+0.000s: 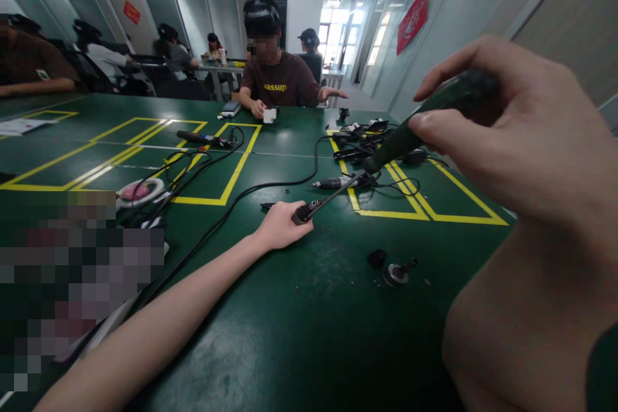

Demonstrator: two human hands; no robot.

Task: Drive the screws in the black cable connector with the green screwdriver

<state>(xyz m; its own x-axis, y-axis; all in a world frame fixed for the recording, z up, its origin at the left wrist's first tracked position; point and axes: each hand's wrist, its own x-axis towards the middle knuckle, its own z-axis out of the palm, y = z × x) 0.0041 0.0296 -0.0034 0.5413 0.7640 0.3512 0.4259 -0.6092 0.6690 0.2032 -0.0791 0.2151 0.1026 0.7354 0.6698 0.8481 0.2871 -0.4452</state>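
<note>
In my right hand (512, 122) is a screwdriver (393, 141) with a dark green handle, held slanting down to the left. Its thin metal shaft reaches the end of a small dark cylindrical part (302, 214), though whether the tip sits in a screw is too small to tell. My left hand (282, 225) is closed around that part, low over the table, and hides most of it. To the right of my left hand lie a black cap-like piece (376, 259) and a round metal part (396, 275) with a short stem.
Yellow tape (236, 170) marks rectangles on the green table (309, 335). A black cable (251, 188) crosses it. Beyond my hands lie a wired tool (333, 183) and a cable heap (360, 145). A tape roll (140, 192) lies left. Across sits a person (280, 77) holding a white block.
</note>
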